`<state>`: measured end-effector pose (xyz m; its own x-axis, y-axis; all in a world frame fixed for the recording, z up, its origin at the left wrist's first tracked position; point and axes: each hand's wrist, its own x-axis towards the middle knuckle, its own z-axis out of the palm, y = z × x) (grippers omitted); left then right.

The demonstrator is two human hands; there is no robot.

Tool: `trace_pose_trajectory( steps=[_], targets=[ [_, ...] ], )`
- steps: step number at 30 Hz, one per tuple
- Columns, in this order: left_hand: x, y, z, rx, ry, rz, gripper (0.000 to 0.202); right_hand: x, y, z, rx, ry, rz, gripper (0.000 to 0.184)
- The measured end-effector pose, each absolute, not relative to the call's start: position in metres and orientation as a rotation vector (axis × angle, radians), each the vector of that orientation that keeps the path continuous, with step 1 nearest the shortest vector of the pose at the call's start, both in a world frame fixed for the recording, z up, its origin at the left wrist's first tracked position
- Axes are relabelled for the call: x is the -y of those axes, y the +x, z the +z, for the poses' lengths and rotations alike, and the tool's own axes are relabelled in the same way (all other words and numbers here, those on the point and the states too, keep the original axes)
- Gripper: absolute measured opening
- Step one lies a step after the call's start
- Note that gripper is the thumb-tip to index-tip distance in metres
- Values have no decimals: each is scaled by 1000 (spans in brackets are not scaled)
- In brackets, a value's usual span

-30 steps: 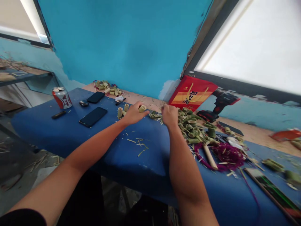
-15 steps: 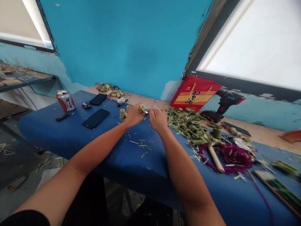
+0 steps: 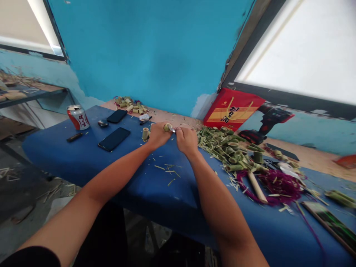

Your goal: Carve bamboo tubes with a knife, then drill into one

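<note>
Left end of the bench (image 3: 55, 155): can (image 3: 78, 116) and a phone (image 3: 114, 138), well apart from the work.

Mid-bench, near the back edge: left hand (image 3: 157, 134) pinches a short bamboo ring (image 3: 167, 127).

Right hand (image 3: 187, 140), a second ago in the bamboo pile (image 3: 230, 152), has crossed over. It now pinches a bright metal piece (image 3: 172, 129) at the ring's mouth, so both hands are working on one ring.

The front edge is bare but for slivers; the right side is crowded.

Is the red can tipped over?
No, the red can stands upright near the left end of the blue table.
</note>
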<state>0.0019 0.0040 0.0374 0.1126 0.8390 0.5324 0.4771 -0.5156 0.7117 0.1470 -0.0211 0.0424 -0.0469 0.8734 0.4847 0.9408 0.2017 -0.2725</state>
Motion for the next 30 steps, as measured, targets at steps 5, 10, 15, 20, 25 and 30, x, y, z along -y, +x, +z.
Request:
trace_pose_trajectory(
  steps=[5,10,15,20,25,30],
  targets=[
    [-1,4,38,-1154,2060,1314,42,5,178,41,1746,-1941,-134,55],
    [-5,8,34,-1112,2090,1239,38,-4,208,44,1577,-1931,-111,55],
    [-13,4,29,-1237,1982,1343,39,10,178,44,1863,-1674,-199,53],
    [-12,1,33,-1251,2033,1313,30,18,161,46,1918,-1684,-226,52],
    [-7,3,35,-1219,2064,1310,30,17,162,45,1950,-1674,-214,51],
    [-8,4,31,-1265,2106,1320,34,14,159,39,1956,-1649,-183,52]
  ],
)
